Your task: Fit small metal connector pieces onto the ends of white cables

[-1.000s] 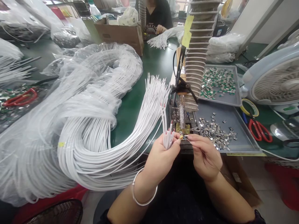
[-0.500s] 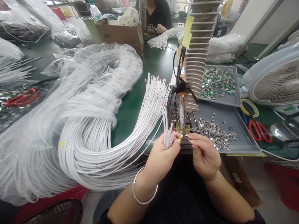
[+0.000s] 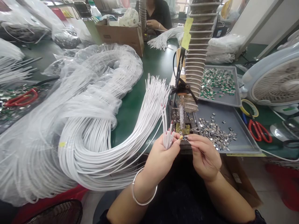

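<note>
My left hand (image 3: 161, 157) is closed round a small bunch of white cable ends (image 3: 168, 134) with red wire tips, held upright at the table's near edge. My right hand (image 3: 203, 153) pinches a thin wire (image 3: 187, 140) just right of those tips, thumb and forefinger pressed together. Both hands almost touch. A soldering iron (image 3: 181, 111) on a stand stands just beyond them. A big coil of white cables (image 3: 98, 124) in clear plastic lies to the left, with loose ends fanned out (image 3: 156, 90).
A grey tray (image 3: 233, 118) with several small metal parts sits right of the hands, a second tray (image 3: 219, 82) behind it. Red scissors (image 3: 259, 130), tape (image 3: 249, 107) and a fan (image 3: 275, 81) lie at the right. Another person (image 3: 156, 15) works at the far end, by a cardboard box (image 3: 121, 34).
My hands have hardly moved. The person at the far end has shifted their hand.
</note>
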Motion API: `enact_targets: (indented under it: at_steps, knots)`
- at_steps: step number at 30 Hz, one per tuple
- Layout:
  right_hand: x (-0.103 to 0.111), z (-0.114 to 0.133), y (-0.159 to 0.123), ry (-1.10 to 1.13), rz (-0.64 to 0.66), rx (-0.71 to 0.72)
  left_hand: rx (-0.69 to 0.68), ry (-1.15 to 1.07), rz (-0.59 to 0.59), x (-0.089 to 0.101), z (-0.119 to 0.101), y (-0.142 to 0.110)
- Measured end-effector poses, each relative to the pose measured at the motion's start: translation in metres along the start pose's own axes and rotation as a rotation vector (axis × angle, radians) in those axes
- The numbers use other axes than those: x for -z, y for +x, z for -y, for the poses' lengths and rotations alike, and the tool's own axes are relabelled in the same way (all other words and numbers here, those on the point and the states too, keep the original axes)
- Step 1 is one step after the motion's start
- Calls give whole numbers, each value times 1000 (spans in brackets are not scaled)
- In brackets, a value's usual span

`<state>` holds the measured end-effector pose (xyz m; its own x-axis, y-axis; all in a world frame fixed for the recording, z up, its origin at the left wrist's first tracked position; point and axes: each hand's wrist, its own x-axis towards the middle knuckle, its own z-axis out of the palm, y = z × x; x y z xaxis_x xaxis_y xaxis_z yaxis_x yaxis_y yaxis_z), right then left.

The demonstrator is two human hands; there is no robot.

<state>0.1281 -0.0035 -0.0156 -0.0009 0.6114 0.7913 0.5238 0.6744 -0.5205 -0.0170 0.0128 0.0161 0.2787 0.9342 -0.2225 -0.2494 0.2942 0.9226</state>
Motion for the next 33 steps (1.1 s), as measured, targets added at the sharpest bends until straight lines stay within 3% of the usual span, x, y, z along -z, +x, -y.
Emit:
enact_targets:
  at_steps: [8,22,33]
  knots:
    - [1,-1,-10,67,7,-57,34,32,-5,4,9,-1]
    - [1,-5,-11,63,12,-81,44,118,17,4,4,1]
    - [0,-8,-9,54,6,-89,66,95,-42,0,3,4]
